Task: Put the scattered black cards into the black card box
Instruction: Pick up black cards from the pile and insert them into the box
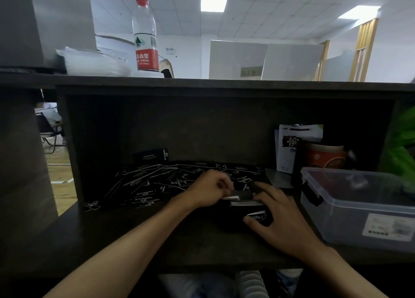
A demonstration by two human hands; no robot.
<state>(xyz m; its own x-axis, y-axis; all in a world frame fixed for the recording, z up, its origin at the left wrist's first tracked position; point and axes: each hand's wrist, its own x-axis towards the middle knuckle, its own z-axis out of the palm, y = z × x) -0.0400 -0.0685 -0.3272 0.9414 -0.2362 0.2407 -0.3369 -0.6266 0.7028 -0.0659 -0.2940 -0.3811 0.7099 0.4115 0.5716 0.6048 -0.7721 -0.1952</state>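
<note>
Head view first, and it is the only one: the left hand point(212, 188) has its fingers curled and pinches a black card point(243, 194) just above the card box point(249, 210), while the right hand point(279, 216) holds the box from its near and right side, thumb pressed on the front face with the white lettering. The box mouth, with white card edges showing inside, lies directly under the pinch and a little toward the right hand, so the coming move seems to be a short drop down. The card's long axis appears to run left to right, the same as the box opening. Many scattered cards point(157, 181) lie to the left and behind the pinch, nearer to the left hand. A clear plastic container point(359, 207) stands beyond the right hand.
</note>
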